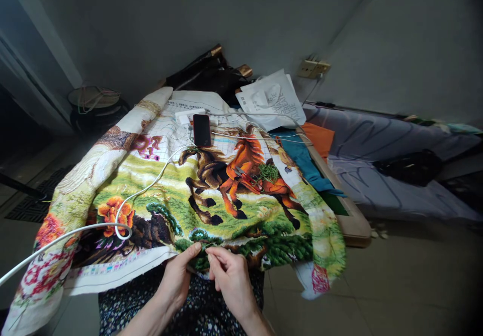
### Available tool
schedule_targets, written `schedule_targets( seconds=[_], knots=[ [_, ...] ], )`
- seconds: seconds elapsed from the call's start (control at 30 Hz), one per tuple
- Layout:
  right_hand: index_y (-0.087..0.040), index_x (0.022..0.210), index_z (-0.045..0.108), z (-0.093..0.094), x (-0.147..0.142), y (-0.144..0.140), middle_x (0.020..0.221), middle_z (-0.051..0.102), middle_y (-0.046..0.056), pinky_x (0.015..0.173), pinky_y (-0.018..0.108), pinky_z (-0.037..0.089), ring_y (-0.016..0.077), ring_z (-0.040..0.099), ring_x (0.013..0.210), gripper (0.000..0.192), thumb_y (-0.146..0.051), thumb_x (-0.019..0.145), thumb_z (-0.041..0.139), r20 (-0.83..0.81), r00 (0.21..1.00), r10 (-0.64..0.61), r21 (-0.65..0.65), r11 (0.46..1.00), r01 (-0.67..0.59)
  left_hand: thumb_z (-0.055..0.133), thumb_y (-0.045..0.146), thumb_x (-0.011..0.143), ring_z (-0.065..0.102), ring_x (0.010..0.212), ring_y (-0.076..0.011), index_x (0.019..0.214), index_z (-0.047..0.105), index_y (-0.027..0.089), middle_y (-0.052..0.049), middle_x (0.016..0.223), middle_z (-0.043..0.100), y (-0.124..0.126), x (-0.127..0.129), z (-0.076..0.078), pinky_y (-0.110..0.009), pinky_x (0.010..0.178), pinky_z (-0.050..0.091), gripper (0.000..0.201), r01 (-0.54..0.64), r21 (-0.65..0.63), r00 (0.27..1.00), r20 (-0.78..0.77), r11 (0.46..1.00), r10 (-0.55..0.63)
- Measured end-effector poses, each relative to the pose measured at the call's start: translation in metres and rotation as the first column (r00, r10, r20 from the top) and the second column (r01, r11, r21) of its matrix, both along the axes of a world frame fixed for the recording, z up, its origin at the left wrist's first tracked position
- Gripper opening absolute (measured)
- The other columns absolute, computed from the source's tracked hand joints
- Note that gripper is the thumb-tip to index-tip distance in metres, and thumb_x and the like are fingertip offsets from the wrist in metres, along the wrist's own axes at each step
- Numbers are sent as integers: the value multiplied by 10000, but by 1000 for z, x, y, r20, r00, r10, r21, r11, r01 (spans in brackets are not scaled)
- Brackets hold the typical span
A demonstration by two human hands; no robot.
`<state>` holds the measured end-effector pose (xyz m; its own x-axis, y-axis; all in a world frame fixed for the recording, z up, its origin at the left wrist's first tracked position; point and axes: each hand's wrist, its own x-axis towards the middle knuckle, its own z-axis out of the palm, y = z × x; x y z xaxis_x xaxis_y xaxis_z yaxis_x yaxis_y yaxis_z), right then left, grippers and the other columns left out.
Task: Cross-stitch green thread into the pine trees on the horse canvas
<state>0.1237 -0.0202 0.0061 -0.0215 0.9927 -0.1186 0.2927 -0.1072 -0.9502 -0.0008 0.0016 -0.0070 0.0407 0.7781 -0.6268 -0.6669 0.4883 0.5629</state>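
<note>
Both hands meet at the near hem of the cloth (211,210), at about 6 o'clock in the view. The left hand (177,280) pinches the hem between thumb and fingers, and the right hand (232,275) has its fingertips pressed together on the same patch of green stitching, seemingly nipping something thin; whether that is a needle or thread is too small to tell. If it is a needle, the left thumb sits close enough to be pricked, in my judgement. The cloth drapes over a surface (354,223) and the lap, with much of it hanging off at 8 o'clock and at 4 o'clock, so a tug at the hem could drag it toward the lap. That would carry along what lies on it: one phone (202,130) at 12 o'clock, one white charger (188,117) just beside it, and one tangle of green thread (268,172) with what looks like red-handled scissors (247,176) at 1 o'clock. One white cable (143,190) loops across the cloth and runs off at 9 o'clock; a sleeve or wrist could snag it and pull the phone. Three stitched horses show, two hands, one white bag (275,99) beyond the phone, and one wall socket (313,68) at 1 o'clock.
</note>
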Motion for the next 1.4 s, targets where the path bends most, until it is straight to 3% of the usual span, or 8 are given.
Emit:
schedule_targets(
  seconds=[0.43,0.63,0.87,1.17,1.4],
  knots=[
    [-94,891,643,4,-3,1,527,522,15,392,175,309,66,400,378,337,-355,906,430,-27,1000,3,-27,1000,-4,806,239,596,578,817,-182,788,677,54,-87,850,635,0,0,-1,-314,805,454,296,17,0,1000,13,1000,-17],
    [-122,829,534,-2,-14,-1,590,551,22,418,176,358,92,493,430,296,-383,906,419,-81,995,-62,-94,994,54,809,258,582,554,726,-160,753,658,65,-62,768,608,0,1,0,-299,725,444,299,1,2,1000,-19,1000,-1],
    [-133,769,604,-11,-13,-2,614,527,18,513,196,395,105,490,543,204,-299,848,519,-54,995,-85,8,996,86,829,233,509,536,730,-154,677,653,85,-54,736,603,3,4,2,-282,725,437,284,-50,-15,998,-45,999,49],
    [-126,753,624,-15,-17,-1,592,545,25,517,208,408,114,525,516,235,-298,854,500,-61,988,-144,-1,990,144,856,240,430,535,756,-142,662,680,78,-55,748,618,4,3,7,-252,729,432,333,-65,-56,998,-24,996,64],
    [-114,745,576,-11,-21,2,594,557,38,518,226,445,135,556,527,264,-353,838,513,-112,974,-198,-74,979,191,833,291,522,506,677,-140,666,647,80,-42,693,583,1,2,0,-280,665,411,316,-13,-12,1000,1,1000,13]
  ],
)
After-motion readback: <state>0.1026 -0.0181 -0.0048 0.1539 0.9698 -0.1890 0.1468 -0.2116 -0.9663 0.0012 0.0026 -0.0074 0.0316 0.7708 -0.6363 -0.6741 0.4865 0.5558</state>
